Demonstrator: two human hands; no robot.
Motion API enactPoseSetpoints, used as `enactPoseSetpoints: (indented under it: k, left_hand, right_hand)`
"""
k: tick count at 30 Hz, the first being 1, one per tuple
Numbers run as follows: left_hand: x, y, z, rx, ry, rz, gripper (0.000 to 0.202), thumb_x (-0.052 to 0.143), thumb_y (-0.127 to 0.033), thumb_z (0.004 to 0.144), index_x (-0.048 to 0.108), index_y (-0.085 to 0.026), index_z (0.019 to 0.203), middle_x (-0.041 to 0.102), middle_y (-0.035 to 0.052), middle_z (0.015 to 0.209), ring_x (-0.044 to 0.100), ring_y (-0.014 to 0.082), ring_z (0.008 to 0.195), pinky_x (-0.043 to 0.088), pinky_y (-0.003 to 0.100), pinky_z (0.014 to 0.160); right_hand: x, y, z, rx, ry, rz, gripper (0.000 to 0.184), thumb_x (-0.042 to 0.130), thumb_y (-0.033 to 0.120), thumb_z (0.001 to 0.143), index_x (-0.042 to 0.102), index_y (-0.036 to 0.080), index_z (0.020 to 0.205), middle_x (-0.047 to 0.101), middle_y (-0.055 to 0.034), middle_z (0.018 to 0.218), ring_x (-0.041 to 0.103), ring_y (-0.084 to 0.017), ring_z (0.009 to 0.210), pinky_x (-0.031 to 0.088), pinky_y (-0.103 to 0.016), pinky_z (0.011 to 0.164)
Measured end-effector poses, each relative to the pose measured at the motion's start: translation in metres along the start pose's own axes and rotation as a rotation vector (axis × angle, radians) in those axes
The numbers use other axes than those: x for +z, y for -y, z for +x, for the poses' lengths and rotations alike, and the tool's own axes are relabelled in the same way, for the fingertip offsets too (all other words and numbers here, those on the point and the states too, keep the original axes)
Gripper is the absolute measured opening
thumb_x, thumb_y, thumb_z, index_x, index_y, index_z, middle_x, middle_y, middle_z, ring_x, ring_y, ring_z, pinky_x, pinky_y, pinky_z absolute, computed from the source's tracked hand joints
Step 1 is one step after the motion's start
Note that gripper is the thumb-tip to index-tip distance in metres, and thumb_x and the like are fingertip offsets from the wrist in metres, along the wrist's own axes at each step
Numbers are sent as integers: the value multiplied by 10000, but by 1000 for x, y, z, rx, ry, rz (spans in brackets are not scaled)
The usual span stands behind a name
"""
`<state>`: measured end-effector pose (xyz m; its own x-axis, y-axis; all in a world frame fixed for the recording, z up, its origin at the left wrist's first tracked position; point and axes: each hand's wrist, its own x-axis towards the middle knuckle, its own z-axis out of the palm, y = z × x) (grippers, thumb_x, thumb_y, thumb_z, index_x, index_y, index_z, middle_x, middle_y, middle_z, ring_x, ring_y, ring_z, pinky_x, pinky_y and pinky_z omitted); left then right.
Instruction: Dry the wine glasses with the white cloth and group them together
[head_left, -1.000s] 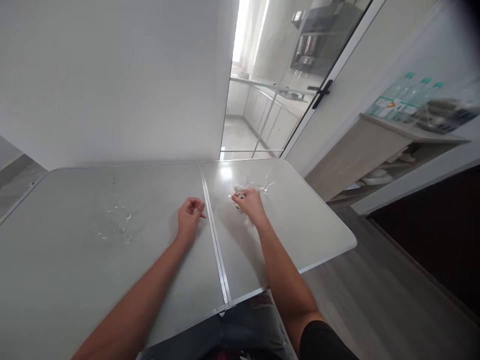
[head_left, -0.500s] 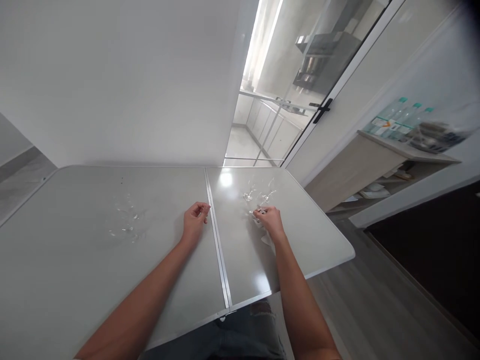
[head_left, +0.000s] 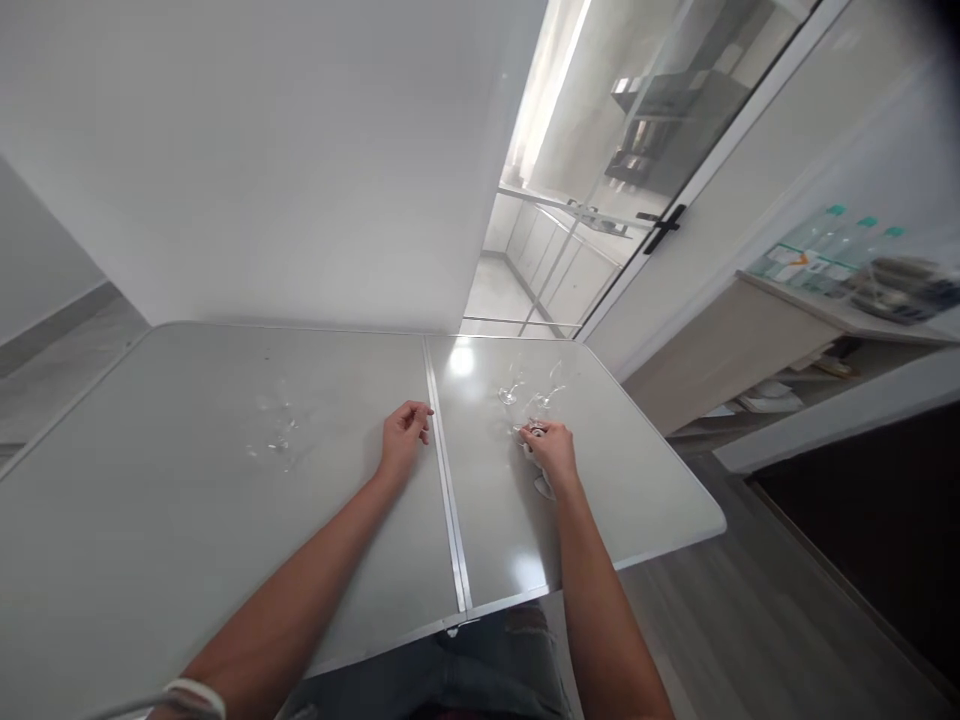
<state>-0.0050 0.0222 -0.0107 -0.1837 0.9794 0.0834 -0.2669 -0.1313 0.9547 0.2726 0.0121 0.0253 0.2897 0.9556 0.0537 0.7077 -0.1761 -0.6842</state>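
On the right section of the table, my right hand (head_left: 553,448) pinches a small shiny piece (head_left: 538,431) with a round end, mostly covered by the fingers. Just beyond those fingers lie clear, glossy, curved pieces (head_left: 508,395), too see-through to name. A pale, clear-edged piece (head_left: 544,487) shows beside the right wrist. My left hand (head_left: 405,432) rests just left of the metal seam, its fingers loosely curled with nothing visible in them. Farther left, more clear, shiny bits (head_left: 281,435) are grouped on the tabletop.
The pale table (head_left: 187,560) has a metal seam (head_left: 448,480) across it and a rounded right corner. Bottles with green caps (head_left: 817,240) stand on a wooden shelf unit (head_left: 787,360) at the right. A glass door (head_left: 600,180) and a white wall are behind.
The view has turned slightly left, so everything sits a little farther right. Both hands stay in nearly the same places. A pale band on a grey cord now shows by the left forearm.
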Motion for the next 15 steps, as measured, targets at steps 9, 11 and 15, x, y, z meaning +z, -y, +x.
enactPoseSetpoints:
  k: [9,11,15]
  left_hand:
    - [1,12,1,-9,-13,-117,361,656,-512,837,637,-169,726,536,10,653,465,99,533,378,227,463]
    - [1,9,0,-22,-26,-179,377,654,-531,834,635,-169,731,591,45,757,493,112,592,372,234,463]
    - [-3,-4,-8,-73,5,-275,352,659,-532,846,656,-181,821,580,41,738,519,132,627,397,265,528]
  right_hand:
    - [-18,27,-75,-208,-255,-311,320,599,426,831,696,197,1032,714,-128,909,675,-289,795,488,-392,726]
    - [-2,71,-98,-449,-145,-164,306,561,415,882,689,199,1057,704,-109,904,672,-256,788,499,-366,760]
    - [52,177,-136,-714,218,-43,381,478,349,960,628,252,1297,714,-91,909,665,-253,781,497,-367,752]
